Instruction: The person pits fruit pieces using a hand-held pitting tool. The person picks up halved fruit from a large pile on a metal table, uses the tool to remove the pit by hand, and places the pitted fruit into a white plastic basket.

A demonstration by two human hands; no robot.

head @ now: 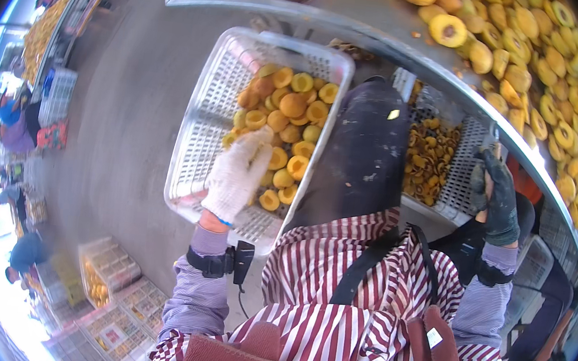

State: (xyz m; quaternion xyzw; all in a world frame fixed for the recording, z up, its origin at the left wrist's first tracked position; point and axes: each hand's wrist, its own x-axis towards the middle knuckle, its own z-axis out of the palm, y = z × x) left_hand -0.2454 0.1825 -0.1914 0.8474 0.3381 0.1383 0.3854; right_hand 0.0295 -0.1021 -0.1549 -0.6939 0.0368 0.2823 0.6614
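Observation:
My left hand (239, 172), in a white knit glove, is over a white plastic basket (198, 111) of halved yellow fruit (292, 106), which look like peaches or apricots. Its fingers are partly bent at the fruit; whether they hold a piece is hidden. To the right, my right hand (495, 196), in a dark green glove, is closed around a slim tool (489, 184) with a light brown handle, its kind unclear. That hand is beside a second basket (464, 168) holding small brownish-yellow fruit scraps (428, 159), below the metal table edge.
A metal table (371, 24) heaped with halved fruit (552, 77) curves across the top and right. My leg in dark trousers (363, 141) lies between the baskets. Crates (118, 316) stand at lower left. Several people work along the far left, one in purple (19, 131).

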